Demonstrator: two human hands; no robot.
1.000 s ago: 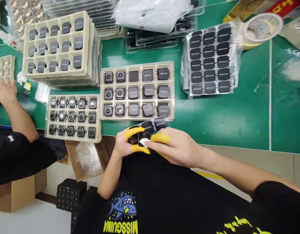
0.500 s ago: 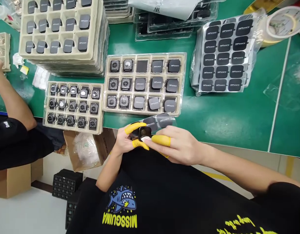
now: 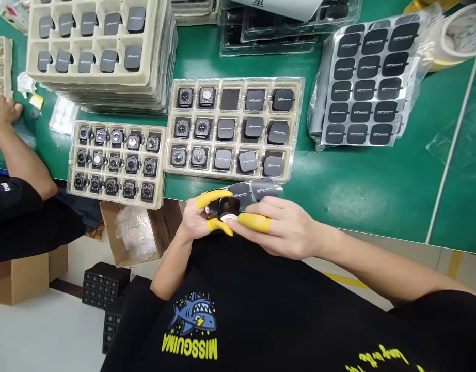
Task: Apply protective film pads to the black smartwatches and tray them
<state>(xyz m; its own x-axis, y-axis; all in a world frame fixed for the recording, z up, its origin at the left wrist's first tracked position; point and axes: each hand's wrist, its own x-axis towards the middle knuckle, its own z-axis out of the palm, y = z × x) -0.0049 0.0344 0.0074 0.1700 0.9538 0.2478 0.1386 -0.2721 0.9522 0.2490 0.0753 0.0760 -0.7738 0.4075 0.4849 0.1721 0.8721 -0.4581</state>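
Observation:
My left hand (image 3: 197, 222), with yellow finger cots on its thumb and a finger, is closed around a dark smartwatch body (image 3: 229, 205), glossy screen up. My right hand (image 3: 286, 227), also in yellow finger cots, presses a small white pad or cloth (image 3: 228, 217) against the watch's near edge. Just behind the hands, a strip of dark HiFuture film stickers (image 3: 265, 189) lies at the table edge, partly hidden by my fingers. Past it stands a tray (image 3: 234, 174) with watches on the left, HiFuture-covered pieces on the right, and one pocket without a watch.
A second watch tray (image 3: 116, 201) sits at left, below a tall stack of trays (image 3: 156, 88). HiFuture sticker sheets (image 3: 362, 106) and a tape roll (image 3: 460, 33) lie at right. A co-worker's arm (image 3: 23, 155) rests at far left. An open carton (image 3: 151, 227) stands below the table.
My view has shifted slightly. Both hands keep nearly the same pose, with the watch and white pad still between them. At far left, the co-worker's hand shows more fully on the table.

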